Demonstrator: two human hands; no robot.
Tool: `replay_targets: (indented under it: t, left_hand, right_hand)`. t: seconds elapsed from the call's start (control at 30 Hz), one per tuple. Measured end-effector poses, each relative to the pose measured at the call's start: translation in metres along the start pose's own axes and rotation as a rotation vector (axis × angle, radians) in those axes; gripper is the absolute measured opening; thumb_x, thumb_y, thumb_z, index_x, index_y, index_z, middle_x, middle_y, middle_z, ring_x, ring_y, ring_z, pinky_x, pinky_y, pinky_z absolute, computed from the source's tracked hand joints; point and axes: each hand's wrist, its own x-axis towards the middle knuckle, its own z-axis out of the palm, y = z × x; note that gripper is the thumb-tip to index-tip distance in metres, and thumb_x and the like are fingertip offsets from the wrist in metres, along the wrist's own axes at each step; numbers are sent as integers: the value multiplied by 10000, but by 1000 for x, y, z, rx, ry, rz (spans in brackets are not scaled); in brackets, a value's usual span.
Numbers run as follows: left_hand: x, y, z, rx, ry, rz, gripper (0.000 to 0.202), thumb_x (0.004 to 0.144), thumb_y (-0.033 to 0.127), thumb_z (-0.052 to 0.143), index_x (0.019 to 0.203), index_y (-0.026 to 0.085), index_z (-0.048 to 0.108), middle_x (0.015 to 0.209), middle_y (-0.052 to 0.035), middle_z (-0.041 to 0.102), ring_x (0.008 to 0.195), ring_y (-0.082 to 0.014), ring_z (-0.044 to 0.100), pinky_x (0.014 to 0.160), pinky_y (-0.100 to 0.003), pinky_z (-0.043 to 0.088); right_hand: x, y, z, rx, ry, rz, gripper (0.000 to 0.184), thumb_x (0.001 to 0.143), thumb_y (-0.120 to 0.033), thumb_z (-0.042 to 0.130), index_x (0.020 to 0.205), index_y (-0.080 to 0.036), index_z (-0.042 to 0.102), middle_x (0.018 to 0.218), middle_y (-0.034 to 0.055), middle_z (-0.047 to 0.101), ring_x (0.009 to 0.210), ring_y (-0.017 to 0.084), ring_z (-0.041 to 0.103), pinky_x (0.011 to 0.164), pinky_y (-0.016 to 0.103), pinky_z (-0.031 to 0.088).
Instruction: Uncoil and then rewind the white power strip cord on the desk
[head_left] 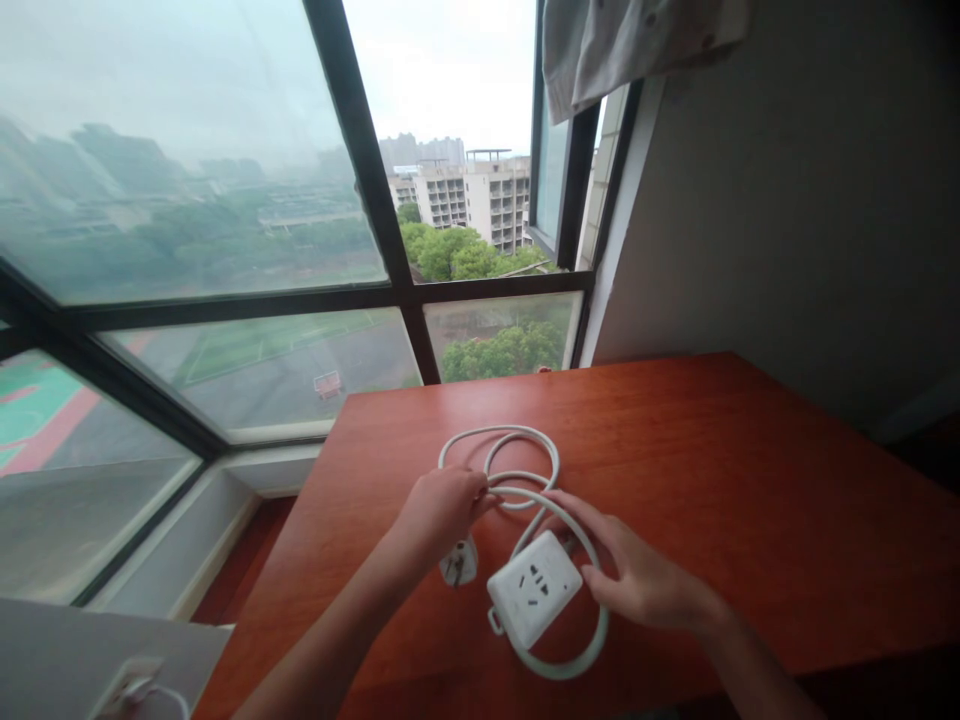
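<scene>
A white extension socket (pixel 535 588) lies tilted on the red-brown table, its outlet holes facing up. Its white cord (pixel 556 450) runs in loose loops behind it, and one loop curves around its near right side. My left hand (pixel 442 505) pinches the cord between thumb and fingers, left of the socket. Below that hand is the cord's white plug (pixel 458 563), prongs showing. My right hand (pixel 637 575) is at the loop's right side, fingers stretched and thumb apart. Its index fingertip touches the cord, and its other fingers are partly hidden behind the cord near the socket's corner.
The wooden table (pixel 750 500) fills the middle and right. Windows (pixel 225 300) with dark frames stand beyond it, one pane open. Cloth (pixel 630 45) hangs at the top. A wall outlet with a plugged-in white charger (pixel 139 690) is at lower left.
</scene>
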Motion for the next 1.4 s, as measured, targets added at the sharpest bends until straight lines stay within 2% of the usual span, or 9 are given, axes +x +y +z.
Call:
replay_targets:
  t: [0.17, 0.43, 0.6, 0.7, 0.83, 1.0, 1.13, 1.23, 1.4]
  left_hand:
    - [5, -4, -1, -135, -16, 13, 324, 875, 464, 550, 734, 198, 668, 680, -38, 668, 593, -153, 570, 535, -239, 271]
    - [11, 4, 0, -303, 10, 57, 397, 889, 471, 497, 645, 182, 618, 554, 3, 524, 494, -113, 380, 514, -248, 220]
    - [13, 7, 1, -545, -11, 60, 455, 871, 504, 503, 581, 155, 543, 506, 43, 385, 496, -88, 314, 498, -237, 200]
    - [15, 12, 2, -751, -101, 31, 489, 859, 556, 482, 591, 149, 529, 519, 49, 370, 497, -81, 306, 479, -227, 198]
    - [24, 21, 7, -1005, -230, -39, 499, 817, 603, 505, 627, 143, 541, 536, 47, 399, 485, -76, 301, 460, -220, 205]
    - [28, 21, 26, -1265, -143, -136, 465, 761, 584, 600, 660, 134, 545, 586, 30, 471, 531, -78, 376, 502, -198, 264]
    - [21, 9, 32, -1341, -25, -223, 437, 777, 565, 598, 717, 135, 548, 569, 42, 440, 500, -69, 336, 478, -194, 227]
    - [18, -2, 25, -1295, 34, -245, 431, 775, 565, 586, 739, 136, 557, 582, 35, 451, 501, -73, 352, 470, -194, 242]
    - [16, -21, 18, -967, 122, -212, 384, 787, 510, 554, 796, 135, 638, 650, -6, 556, 568, -110, 460, 514, -204, 343]
  right_hand:
    - [3, 5, -15, -156, 2, -46, 712, 791, -46, 490, 1455, -246, 327, 1128, 75, 619, 942, 165, 609, 860, 299, 495]
    - [8, 36, -32, -328, 97, -63, 685, 792, -36, 411, 1437, -262, 372, 1081, 53, 633, 962, 170, 611, 880, 340, 508]
    - [14, 52, -45, -545, 261, -90, 448, 879, -143, 416, 1305, -235, 519, 1245, 71, 604, 1143, 203, 567, 1003, 373, 441]
    - [18, 60, -56, -772, 397, 18, 328, 913, -312, 485, 1204, -200, 586, 1123, 95, 659, 1035, 233, 618, 913, 368, 479]
    - [22, 67, -66, -1101, 544, 349, 349, 901, -492, 513, 1032, -204, 660, 857, 98, 704, 771, 261, 666, 662, 339, 474]
    - [17, 80, -73, -1016, 574, 445, 387, 864, -454, 567, 1144, -191, 620, 817, 86, 716, 737, 254, 675, 629, 323, 461]
    - [-6, 80, -70, -776, 678, 360, 370, 863, -366, 515, 1178, -183, 582, 1032, 107, 692, 704, 198, 670, 659, 318, 508]
    - [-22, 66, -56, -782, 734, 301, 314, 894, -365, 456, 1109, -192, 605, 1033, 114, 682, 749, 209, 667, 682, 326, 513]
    - [-22, 48, -18, -919, 562, 379, 375, 881, -510, 491, 1110, -242, 621, 984, 99, 690, 859, 268, 644, 713, 348, 490]
